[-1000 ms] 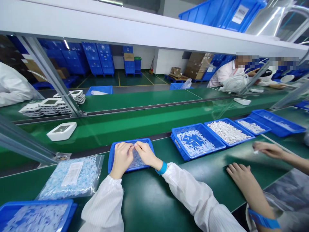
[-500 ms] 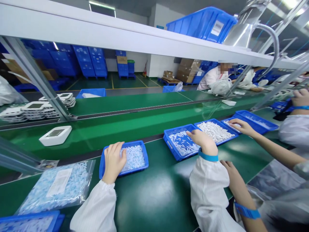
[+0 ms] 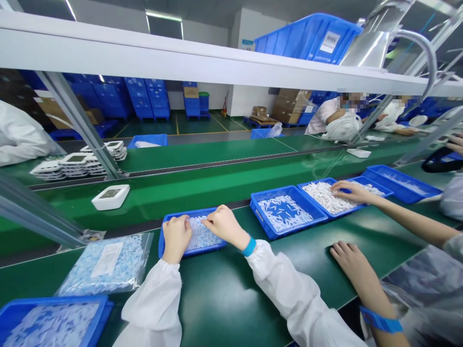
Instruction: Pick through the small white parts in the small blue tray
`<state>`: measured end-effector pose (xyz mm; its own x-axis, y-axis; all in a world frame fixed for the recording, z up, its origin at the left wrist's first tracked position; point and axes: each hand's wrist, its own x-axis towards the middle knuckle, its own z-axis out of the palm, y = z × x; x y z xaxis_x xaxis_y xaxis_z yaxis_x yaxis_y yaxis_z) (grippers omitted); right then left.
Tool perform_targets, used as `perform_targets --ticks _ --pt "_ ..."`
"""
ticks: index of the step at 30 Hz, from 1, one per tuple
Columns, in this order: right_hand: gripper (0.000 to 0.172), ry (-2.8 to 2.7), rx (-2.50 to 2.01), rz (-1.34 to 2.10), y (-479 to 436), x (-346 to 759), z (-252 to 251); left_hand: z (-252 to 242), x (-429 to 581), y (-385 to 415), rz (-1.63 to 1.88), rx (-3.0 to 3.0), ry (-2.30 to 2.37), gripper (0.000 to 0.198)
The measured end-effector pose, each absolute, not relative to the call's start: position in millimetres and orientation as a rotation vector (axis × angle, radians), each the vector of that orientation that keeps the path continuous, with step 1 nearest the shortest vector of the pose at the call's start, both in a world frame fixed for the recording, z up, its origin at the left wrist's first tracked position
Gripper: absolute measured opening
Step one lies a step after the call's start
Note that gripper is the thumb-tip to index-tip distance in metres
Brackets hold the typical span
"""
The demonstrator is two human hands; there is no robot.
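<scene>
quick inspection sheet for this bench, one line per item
Surface: green worktop, glossy, with light reflected in it.
Work items: blue tray below both hands, holding small pale pieces.
Clutter: clear bag of pale blue pieces, left of the blue tray; white casing beyond the bag.
Hands: left hand and right hand curled at the blue tray; any held piece too small to tell.
Cables: nothing seen for certain.
Surroundings: white fan on the far side; co-worker's hand over white pieces.
</scene>
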<state>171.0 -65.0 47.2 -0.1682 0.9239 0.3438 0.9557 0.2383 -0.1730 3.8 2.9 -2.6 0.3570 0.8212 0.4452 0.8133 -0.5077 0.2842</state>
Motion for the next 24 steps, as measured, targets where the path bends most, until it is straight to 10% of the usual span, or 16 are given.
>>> perform_targets --ticks 3,24 --pt "0.016 -2.246 -1.742 -0.141 -55.8 164.0 21.1 -4.7 2.7 2.3 0.866 2.602 1.526 0.030" --pt "0.024 -2.291 -1.741 -0.049 -51.4 165.0 9.7 -10.6 1.6 5.7 0.608 2.630 1.540 0.021"
